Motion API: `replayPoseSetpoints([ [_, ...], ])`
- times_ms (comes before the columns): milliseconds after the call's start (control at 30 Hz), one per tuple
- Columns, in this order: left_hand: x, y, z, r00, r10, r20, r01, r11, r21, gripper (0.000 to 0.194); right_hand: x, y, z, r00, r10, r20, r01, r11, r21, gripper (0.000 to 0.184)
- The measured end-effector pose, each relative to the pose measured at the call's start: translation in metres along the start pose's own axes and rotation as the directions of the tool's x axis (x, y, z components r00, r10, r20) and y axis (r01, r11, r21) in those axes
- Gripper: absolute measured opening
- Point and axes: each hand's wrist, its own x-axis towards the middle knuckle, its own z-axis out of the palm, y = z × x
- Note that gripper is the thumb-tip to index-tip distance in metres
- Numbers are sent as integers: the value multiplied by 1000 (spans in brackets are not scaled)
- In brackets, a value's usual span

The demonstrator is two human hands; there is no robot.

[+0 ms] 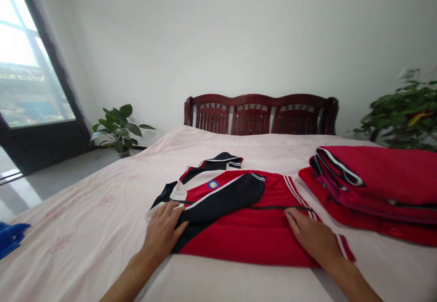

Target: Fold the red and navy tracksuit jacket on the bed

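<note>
A red, navy and white zip-up tracksuit jacket (246,243) lies front up on the bed, its collar end to the left and striped hem to the right. One navy sleeve is folded across its front; the other lies bent beyond the far edge. A round blue-and-white badge (213,184) shows on the chest. My left hand (163,229) rests on the collar and shoulder end, thumb apart from the fingers. Near the hem, my right hand (312,233) lies on the red cloth with its fingers extended; its underside is hidden.
A stack of folded red clothes (385,174) sits on the right of the bed. A pink floral sheet (102,229) covers the bed before a dark wooden headboard (261,113). A blue object (12,238) is at the left edge. Potted plants (118,126) flank the bed.
</note>
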Motion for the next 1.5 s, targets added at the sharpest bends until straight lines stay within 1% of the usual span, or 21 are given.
replayPoseSetpoints([
  [67, 16, 19, 1, 997, 50, 53, -46, 996, -83, 26, -5, -11, 5, 989, 2, 151, -17, 995, 102, 39],
  [100, 26, 28, 3, 995, 49, 87, -39, 993, -113, 25, -7, -14, 8, 982, -10, 189, -23, 985, 169, 40],
  [233, 75, 56, 19, 966, -61, 251, 95, 988, -123, 33, -13, -8, 16, 965, -60, 255, -60, 896, 439, 44],
  [300, 95, 64, 32, 942, -111, 316, 148, 985, -94, 36, -15, 0, 16, 959, -72, 275, -83, 856, 511, 46],
  [433, 117, 72, 52, 931, -163, 327, 185, 982, -36, 36, -17, 6, 17, 969, -28, 245, -117, 823, 556, 46],
  [500, 121, 76, 54, 937, -150, 314, 168, 985, -32, 32, -17, 5, 19, 971, -16, 237, -126, 810, 573, 44],
  [567, 123, 84, 50, 946, -116, 301, 137, 989, -48, 26, -16, 5, 21, 970, -10, 244, -142, 790, 596, 41],
  [667, 115, 105, 37, 963, -32, 269, 60, 993, -97, 28, -13, 7, 24, 966, 6, 258, -181, 727, 662, 42],
  [700, 108, 114, 33, 967, 16, 253, 16, 992, -124, 28, -11, 8, 24, 967, 13, 254, -191, 693, 695, 44],
  [767, 87, 135, 27, 960, 174, 221, -131, 972, -195, 27, -9, 8, 24, 970, 20, 242, -203, 615, 762, 50],
  [800, 73, 145, 26, 936, 283, 210, -233, 944, -233, 27, -8, 8, 24, 969, 24, 246, -214, 578, 787, 53],
  [867, 42, 161, 27, 858, 454, 240, -396, 882, -256, 25, -8, 7, 22, 960, 43, 278, -258, 526, 810, 59],
  [900, 27, 167, 28, 827, 492, 272, -435, 867, -244, 24, -7, 6, 21, 951, 57, 303, -288, 515, 808, 62],
  [967, 2, 170, 31, 809, 501, 309, -449, 865, -225, 33, -6, 5, 19, 934, 84, 347, -339, 511, 789, 66],
  [1067, -18, 162, 33, 811, 500, 305, -431, 862, -268, 50, -2, -2, 14, 924, 118, 365, -366, 556, 747, 65],
  [1133, -23, 153, 33, 802, 521, 291, -439, 846, -304, 53, 4, -15, 5, 936, 131, 327, -331, 647, 687, 64],
  [1267, -25, 142, 34, 778, 568, 268, -477, 812, -335, 55, 23, -65, -15, 976, 111, 189, -189, 863, 468, 68],
  [1333, -26, 141, 34, 772, 576, 270, -482, 807, -342, 54, 35, -94, -20, 989, 79, 122, -120, 918, 377, 77],
  [1400, -28, 142, 32, 756, 597, 269, -500, 792, -352, 54, 49, -115, -19, 993, 53, 109, -87, 937, 339, 82],
  [1433, -28, 141, 31, 744, 613, 265, -513, 779, -360, 54, 55, -121, -17, 991, 54, 123, -94, 936, 340, 76],
  [1500, -29, 137, 27, 738, 626, 251, -524, 766, -372, 55, 66, -123, -14, 982, 89, 167, -145, 921, 363, 50],
])
